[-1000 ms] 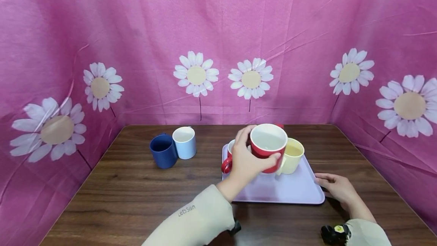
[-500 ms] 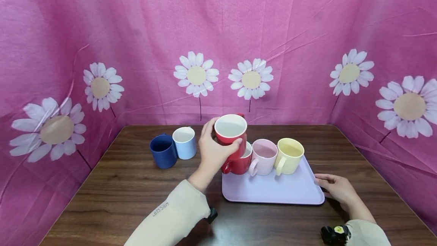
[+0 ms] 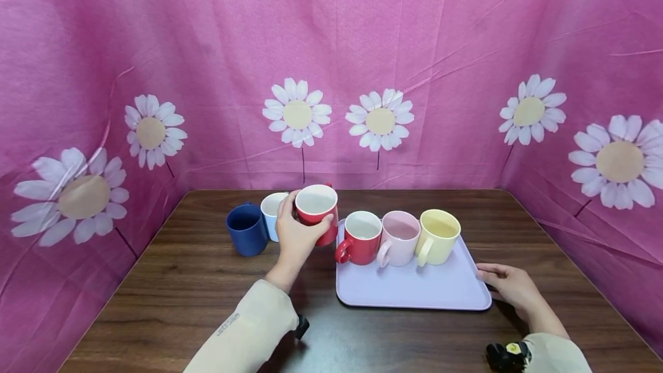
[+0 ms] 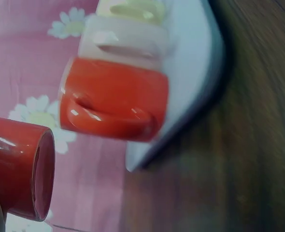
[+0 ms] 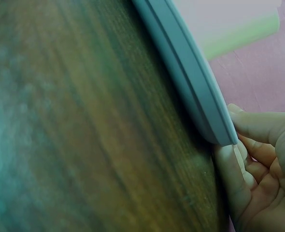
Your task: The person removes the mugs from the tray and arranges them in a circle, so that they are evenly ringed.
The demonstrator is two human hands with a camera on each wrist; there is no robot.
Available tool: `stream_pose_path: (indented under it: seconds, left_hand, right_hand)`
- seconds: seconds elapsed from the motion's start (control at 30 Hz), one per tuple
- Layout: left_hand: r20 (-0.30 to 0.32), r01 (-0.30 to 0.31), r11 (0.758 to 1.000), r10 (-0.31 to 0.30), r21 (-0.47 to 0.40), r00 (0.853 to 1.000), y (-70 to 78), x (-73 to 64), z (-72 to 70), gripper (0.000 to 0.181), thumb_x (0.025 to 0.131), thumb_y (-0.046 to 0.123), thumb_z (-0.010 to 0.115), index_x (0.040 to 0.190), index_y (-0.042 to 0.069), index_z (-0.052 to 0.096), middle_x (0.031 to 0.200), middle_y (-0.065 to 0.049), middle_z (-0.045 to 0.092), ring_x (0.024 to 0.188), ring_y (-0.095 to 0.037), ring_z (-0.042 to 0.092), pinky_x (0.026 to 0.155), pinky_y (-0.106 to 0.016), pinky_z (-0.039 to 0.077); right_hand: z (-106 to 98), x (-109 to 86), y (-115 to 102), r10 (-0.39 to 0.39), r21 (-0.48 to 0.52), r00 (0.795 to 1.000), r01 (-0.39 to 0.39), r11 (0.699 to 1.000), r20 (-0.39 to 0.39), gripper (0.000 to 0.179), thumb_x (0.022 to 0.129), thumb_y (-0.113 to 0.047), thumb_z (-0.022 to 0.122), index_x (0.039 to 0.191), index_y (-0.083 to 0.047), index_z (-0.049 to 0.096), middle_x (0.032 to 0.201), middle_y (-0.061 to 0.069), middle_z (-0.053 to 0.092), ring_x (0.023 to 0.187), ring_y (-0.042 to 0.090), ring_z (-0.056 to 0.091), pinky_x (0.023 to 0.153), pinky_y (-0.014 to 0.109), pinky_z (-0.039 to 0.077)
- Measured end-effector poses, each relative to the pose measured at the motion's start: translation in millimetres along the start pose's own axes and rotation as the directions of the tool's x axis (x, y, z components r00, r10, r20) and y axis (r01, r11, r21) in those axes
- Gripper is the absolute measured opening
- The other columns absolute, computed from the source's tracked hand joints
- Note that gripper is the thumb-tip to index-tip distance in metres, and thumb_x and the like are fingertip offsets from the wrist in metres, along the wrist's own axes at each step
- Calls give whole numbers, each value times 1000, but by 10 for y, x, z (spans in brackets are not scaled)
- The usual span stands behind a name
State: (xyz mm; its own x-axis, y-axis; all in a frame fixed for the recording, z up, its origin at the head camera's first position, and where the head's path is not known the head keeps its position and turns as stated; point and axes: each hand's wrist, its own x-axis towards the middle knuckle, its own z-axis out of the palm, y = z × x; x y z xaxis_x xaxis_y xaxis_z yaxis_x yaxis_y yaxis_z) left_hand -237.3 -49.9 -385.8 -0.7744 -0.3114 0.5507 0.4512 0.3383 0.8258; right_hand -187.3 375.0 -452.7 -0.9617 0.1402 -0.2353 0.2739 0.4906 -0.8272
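Note:
My left hand grips a red mug with a white inside, upright and lifted left of the tray. Its smooth side and base show in the left wrist view, where little of the hand is visible. My right hand pinches the right edge of a lilac tray, thumb above and a finger below in the right wrist view. On the tray stand, side by side, a second red mug, a pink mug and a yellow mug, handles toward me.
A dark blue mug and a light blue mug stand on the brown wooden table at left; my left hand partly covers the light blue one. A pink curtain with printed daisies hangs behind and along both sides.
My left hand has carried the red mug leftward from above the tray, uncovering the second red mug and the pink mug. My right hand stays at the tray's edge.

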Motion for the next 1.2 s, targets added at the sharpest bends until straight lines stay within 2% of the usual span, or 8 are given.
stream_pose_path:
  seconds: [0.2,0.43,0.67,1.0,1.2]
  left_hand:
    - [-26,24,997,-22,67,999,-203,-60,6,74,62,22,87,124,1,54,116,-14,55,106,-29,54,86,-45,50]
    - [-31,81,987,-78,136,996,-344,-155,69,76,61,24,88,125,1,54,118,-14,55,107,-30,55,87,-46,49]
    - [-113,72,986,-55,152,992,-419,-226,156,74,58,23,90,118,-1,55,113,-16,56,104,-32,54,88,-48,47]
    - [-240,186,969,-144,164,960,-451,-251,275,76,57,26,89,120,0,54,115,-17,54,105,-34,52,90,-49,45]
    - [-286,235,960,-184,153,940,-501,-273,350,79,58,25,90,122,0,51,116,-17,52,107,-33,51,92,-47,44]
  right_hand:
    - [0,2,-8,4,-5,1000,-4,1000,6,55,91,-31,64,125,12,54,130,35,45,99,23,59,76,38,55]
    - [2,14,0,4,4,1000,-4,1000,1,55,91,-30,65,124,13,54,129,36,45,97,22,60,76,38,55]
    - [2,22,19,1,3,1000,-1,1000,-1,57,91,-31,65,125,13,53,129,35,45,98,23,60,76,38,55]
    - [6,1,7,-10,-2,1000,10,1000,-4,56,92,-31,64,125,13,53,129,35,46,97,22,60,75,38,55]
    - [12,3,5,-27,8,1000,27,1000,-4,53,93,-27,63,124,14,53,126,35,48,93,18,61,75,38,55]
